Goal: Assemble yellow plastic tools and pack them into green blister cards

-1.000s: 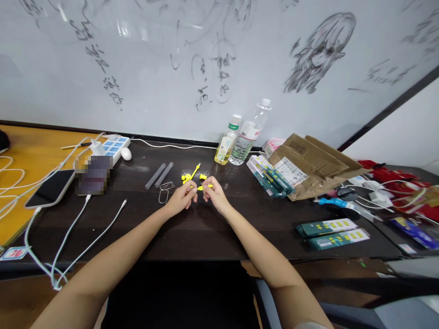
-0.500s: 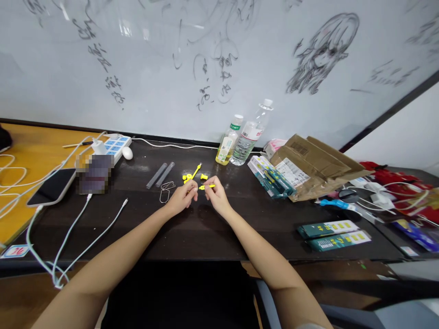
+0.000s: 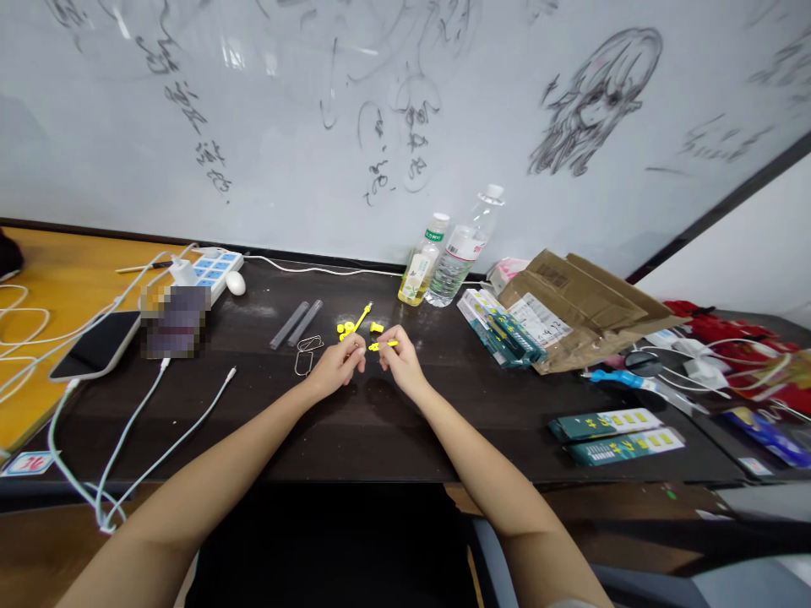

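Observation:
My right hand pinches a small yellow plastic piece between thumb and fingertips. Close beside it, a short gap away, my left hand is closed with its fingertips together; whatever sits in them is too small to make out. Just beyond the hands lie a yellow plastic rod, several small round yellow parts and a short yellow part. Bent metal wire loops rest to the left of my left hand. Behind those lie two clear plastic tubes, side by side.
Two bottles, a tea bottle and a water bottle, stand against the whiteboard. Green boxes and a brown paper bag are on the right. A phone, cables and a power strip occupy the left.

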Demonstrator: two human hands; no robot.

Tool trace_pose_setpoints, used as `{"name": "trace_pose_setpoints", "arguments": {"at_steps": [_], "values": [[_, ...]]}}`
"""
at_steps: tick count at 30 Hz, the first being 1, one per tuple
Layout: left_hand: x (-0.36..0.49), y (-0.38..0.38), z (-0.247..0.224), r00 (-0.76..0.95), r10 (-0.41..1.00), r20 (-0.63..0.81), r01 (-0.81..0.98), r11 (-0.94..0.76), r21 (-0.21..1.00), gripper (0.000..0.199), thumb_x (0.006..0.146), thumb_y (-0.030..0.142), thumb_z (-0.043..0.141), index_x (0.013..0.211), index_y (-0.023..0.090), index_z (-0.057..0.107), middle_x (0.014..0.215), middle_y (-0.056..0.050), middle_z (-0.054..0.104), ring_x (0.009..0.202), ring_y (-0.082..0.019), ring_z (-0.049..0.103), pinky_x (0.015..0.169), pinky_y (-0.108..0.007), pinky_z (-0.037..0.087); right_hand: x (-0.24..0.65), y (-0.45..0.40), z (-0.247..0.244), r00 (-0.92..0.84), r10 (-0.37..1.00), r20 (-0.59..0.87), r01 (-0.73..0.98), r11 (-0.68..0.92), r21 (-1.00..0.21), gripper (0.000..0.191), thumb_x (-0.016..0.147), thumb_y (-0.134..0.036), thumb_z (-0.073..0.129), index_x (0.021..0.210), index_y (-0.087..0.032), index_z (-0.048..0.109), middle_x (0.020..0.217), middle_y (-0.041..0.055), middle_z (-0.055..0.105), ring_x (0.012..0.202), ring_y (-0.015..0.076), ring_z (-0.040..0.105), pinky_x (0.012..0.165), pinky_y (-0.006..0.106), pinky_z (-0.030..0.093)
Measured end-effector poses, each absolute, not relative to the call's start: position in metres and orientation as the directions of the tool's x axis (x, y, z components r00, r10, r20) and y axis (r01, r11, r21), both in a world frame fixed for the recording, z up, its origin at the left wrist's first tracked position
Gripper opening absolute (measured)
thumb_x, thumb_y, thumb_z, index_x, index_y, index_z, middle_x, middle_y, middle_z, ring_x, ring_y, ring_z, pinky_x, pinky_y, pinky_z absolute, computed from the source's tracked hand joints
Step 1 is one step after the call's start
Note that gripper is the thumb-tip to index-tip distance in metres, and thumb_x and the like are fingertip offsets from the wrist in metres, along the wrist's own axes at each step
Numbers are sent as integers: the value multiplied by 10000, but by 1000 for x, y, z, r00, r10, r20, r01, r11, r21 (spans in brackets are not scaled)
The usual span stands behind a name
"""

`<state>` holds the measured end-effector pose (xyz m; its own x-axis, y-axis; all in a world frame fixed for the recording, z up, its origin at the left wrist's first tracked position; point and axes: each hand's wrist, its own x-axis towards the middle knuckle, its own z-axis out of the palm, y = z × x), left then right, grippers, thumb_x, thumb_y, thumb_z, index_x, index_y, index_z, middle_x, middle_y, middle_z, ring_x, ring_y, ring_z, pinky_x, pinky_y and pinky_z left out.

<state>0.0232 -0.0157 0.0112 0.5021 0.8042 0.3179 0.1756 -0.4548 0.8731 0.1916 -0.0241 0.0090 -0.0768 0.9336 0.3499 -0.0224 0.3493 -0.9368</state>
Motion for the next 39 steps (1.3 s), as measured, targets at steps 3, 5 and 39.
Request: {"name": "trace_pose_setpoints", "arguments": {"at_steps": [3,5,39], "values": [[23,-16,12,509,802,314,172,-452,875,180,928,380,371,899,206,407,660,61,567,357,-34,432,414,-154,341,191,-24,8,-101,936,337,-39,335,-941,137,827,-333,537,845,-222,460,542,-101,395,413,56,381,430,194,318],[23,-16,12,505,804,315,172,-451,876,177,927,376,373,898,206,409,660,61,569,359,-34,430,417,-154,340,190,-24,7,-101,941,323,-60,318,-946,136,819,-325,542,838,-221,457,535,-104,396,409,53,382,424,190,321],[26,-12,18,498,848,180,-212,-82,974,317,851,487,512,865,213,351,572,85,537,299,-29,389,308,-123,236,190,-32,26,-246,963,109,-392,4,-920,249,767,-337,642,877,-240,441,584,-97,401,456,51,329,421,169,326]]}}
